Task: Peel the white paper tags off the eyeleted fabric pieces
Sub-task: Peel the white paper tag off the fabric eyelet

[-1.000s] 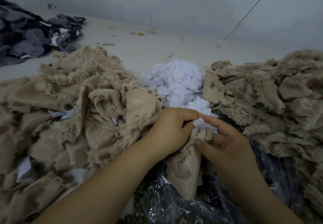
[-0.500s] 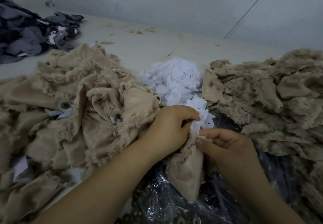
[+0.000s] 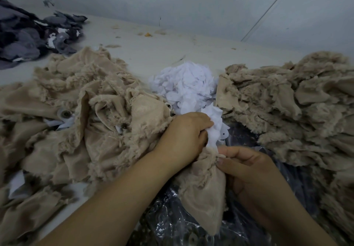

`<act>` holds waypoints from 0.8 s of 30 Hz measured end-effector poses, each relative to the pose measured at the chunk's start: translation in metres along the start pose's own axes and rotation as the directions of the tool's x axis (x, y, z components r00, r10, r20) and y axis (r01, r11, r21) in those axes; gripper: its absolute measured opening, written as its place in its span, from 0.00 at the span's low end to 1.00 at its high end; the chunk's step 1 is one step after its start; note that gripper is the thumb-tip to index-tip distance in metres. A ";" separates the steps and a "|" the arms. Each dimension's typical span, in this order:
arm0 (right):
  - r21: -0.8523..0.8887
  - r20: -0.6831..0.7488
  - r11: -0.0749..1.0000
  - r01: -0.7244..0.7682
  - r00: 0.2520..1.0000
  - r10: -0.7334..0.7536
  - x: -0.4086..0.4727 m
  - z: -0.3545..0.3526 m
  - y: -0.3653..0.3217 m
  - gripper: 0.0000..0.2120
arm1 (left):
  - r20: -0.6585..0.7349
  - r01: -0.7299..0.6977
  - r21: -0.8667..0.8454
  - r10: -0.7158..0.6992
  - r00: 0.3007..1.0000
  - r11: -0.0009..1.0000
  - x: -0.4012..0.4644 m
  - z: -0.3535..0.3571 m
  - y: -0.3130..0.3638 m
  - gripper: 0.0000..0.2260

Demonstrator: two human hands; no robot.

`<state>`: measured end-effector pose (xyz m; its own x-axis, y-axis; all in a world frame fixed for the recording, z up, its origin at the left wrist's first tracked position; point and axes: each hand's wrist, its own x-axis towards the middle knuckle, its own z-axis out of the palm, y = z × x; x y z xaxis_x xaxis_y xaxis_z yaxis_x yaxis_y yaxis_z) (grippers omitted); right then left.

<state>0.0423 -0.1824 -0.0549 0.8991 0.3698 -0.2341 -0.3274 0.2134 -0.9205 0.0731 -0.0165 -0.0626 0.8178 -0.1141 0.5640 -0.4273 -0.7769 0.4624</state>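
Note:
A beige frayed fabric piece (image 3: 205, 192) hangs between my hands in the lower middle. My left hand (image 3: 183, 140) grips a bunch of white paper tags (image 3: 215, 128) at the fabric's top edge. My right hand (image 3: 247, 171) pinches the fabric's top just below the paper. A heap of beige fabric pieces with metal eyelets (image 3: 66, 113) and paper tags lies to the left (image 3: 80, 123). Another beige heap (image 3: 298, 115) lies to the right. Loose white paper tags form a pile (image 3: 183, 84) behind my hands.
A dark plastic-wrapped bundle (image 3: 172, 222) lies under my hands at the front. A pile of grey and dark fabric pieces (image 3: 28, 36) sits at the far left. The white table (image 3: 153, 50) runs back to a pale wall, with small scraps on it.
My right hand has dropped from the paper tags to the fabric's top edge and curled round it. My left hand kept its hold, and more white paper shows above the fabric.

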 end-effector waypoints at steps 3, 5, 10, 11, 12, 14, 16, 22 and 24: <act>0.053 0.007 0.998 -0.045 0.999 0.045 -0.002 -0.002 0.000 0.16 | 0.010 0.003 0.019 -0.003 1.000 1.000 0.000 0.001 0.000 0.12; 0.089 0.020 0.994 -0.062 0.998 0.060 -0.004 -0.003 0.000 0.13 | 0.020 0.008 0.027 -0.009 1.000 1.000 -0.001 0.001 0.000 0.13; 0.043 -0.029 0.999 -0.033 0.999 0.035 -0.007 -0.002 0.000 0.13 | 0.036 0.039 0.039 -0.041 0.999 0.998 -0.001 -0.001 -0.001 0.16; 0.007 -0.045 1.000 -0.026 0.999 0.027 -0.008 -0.001 0.000 0.14 | 0.041 0.052 0.035 -0.054 0.998 0.998 -0.001 -0.001 -0.001 0.16; -0.026 -0.053 1.000 -0.016 0.998 0.014 -0.009 0.000 0.000 0.14 | 0.043 0.066 0.025 -0.067 0.997 0.998 0.000 -0.001 -0.002 0.17; -0.084 -0.055 0.996 0.012 0.998 -0.017 -0.011 0.003 0.000 0.14 | 0.037 0.088 -0.005 -0.087 0.995 0.996 0.000 -0.001 -0.005 0.16; -0.132 -0.062 0.990 0.041 0.997 -0.050 -0.012 0.004 0.000 0.12 | 0.022 0.099 -0.026 -0.099 0.995 0.995 0.001 0.000 -0.008 0.16; -0.282 0.048 0.951 0.129 0.992 -0.120 -0.020 0.006 -0.003 0.09 | 0.108 0.160 -0.030 -0.156 0.982 0.987 0.006 0.000 -0.013 0.19; -0.312 0.039 0.938 0.149 0.989 -0.144 -0.021 0.007 -0.002 0.08 | 0.094 0.183 -0.009 -0.181 0.979 0.983 0.009 0.001 -0.015 0.17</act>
<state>0.0221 -0.1844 -0.0463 0.9250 0.3699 -0.0867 -0.0827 -0.0266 -0.9962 0.0870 -0.0066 -0.0653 0.9142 -0.0294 0.4041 -0.2742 -0.7793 0.5635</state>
